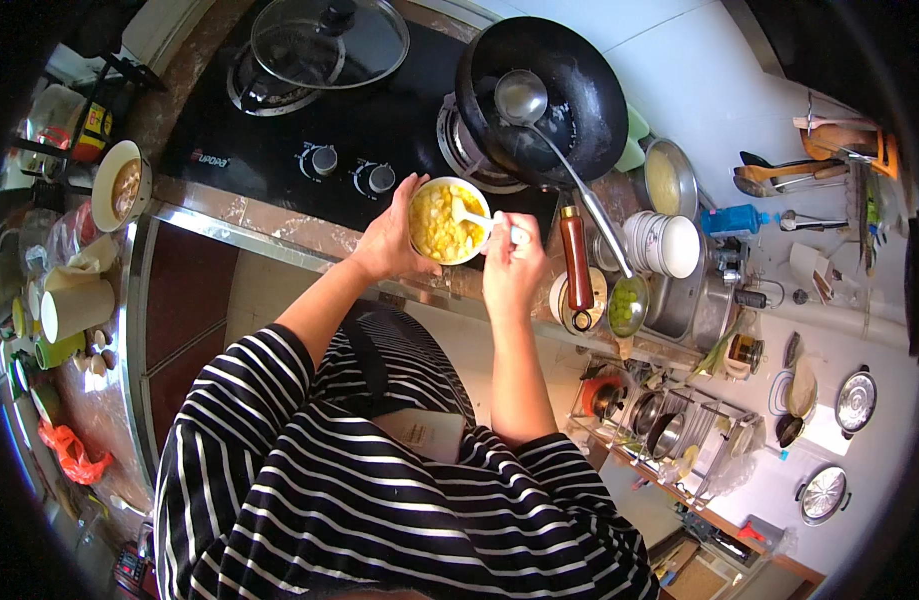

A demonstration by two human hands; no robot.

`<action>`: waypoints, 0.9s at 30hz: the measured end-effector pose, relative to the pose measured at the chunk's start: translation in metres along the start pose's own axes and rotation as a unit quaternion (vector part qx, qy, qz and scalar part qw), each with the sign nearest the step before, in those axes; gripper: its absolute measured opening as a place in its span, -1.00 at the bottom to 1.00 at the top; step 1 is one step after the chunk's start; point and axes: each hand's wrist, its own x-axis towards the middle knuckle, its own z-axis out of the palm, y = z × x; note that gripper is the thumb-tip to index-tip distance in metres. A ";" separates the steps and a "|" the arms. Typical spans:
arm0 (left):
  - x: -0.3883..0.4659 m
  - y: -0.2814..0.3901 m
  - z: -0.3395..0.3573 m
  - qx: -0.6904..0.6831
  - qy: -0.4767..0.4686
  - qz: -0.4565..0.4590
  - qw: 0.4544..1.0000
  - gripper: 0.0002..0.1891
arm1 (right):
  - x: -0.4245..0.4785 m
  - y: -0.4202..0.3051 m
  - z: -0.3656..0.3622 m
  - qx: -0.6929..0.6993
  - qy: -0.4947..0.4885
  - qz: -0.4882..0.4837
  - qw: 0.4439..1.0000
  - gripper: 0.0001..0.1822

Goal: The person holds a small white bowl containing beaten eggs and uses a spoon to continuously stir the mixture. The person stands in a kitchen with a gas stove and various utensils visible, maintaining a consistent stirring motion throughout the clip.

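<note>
A small white bowl (pixel 419 255) is in my left hand (pixel 390 238), fingers along one side of its rim and the thumb at the front. Inside sits a yellow, chunky food mixture (pixel 438 222), perhaps egg with pale pieces. My right hand (pixel 515 251) grips the handle of a white spoon (pixel 470 217), whose end dips into the mixture. Both hands are in front of the black gas cooktop (pixel 279 187). Just beyond them, a black wok (pixel 602 97) sits on the right burner, with a metal ladle (pixel 522 97) lying across it.
A glass lid (pixel 377 45) covers the left burner. The wok's wooden handle (pixel 575 259) juts over the counter edge. Stacked bowls (pixel 673 244), a bowl of green pieces (pixel 629 324) and a sink (pixel 671 304) are on the right. Another bowl (pixel 103 199) stands on the left counter.
</note>
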 end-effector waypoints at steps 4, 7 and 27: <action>-0.006 0.002 0.001 0.008 -0.005 -0.009 1.000 0.50 | 0.002 -0.044 -0.028 0.040 0.014 0.024 0.999 -0.92; -0.004 0.009 0.001 0.005 -0.020 -0.020 1.000 0.50 | -0.002 -0.004 -0.009 0.008 0.022 0.009 1.000 -0.92; -0.008 0.005 0.001 -0.002 -0.011 -0.007 1.000 0.49 | 0.007 -0.038 -0.033 0.047 0.017 0.058 0.997 -0.82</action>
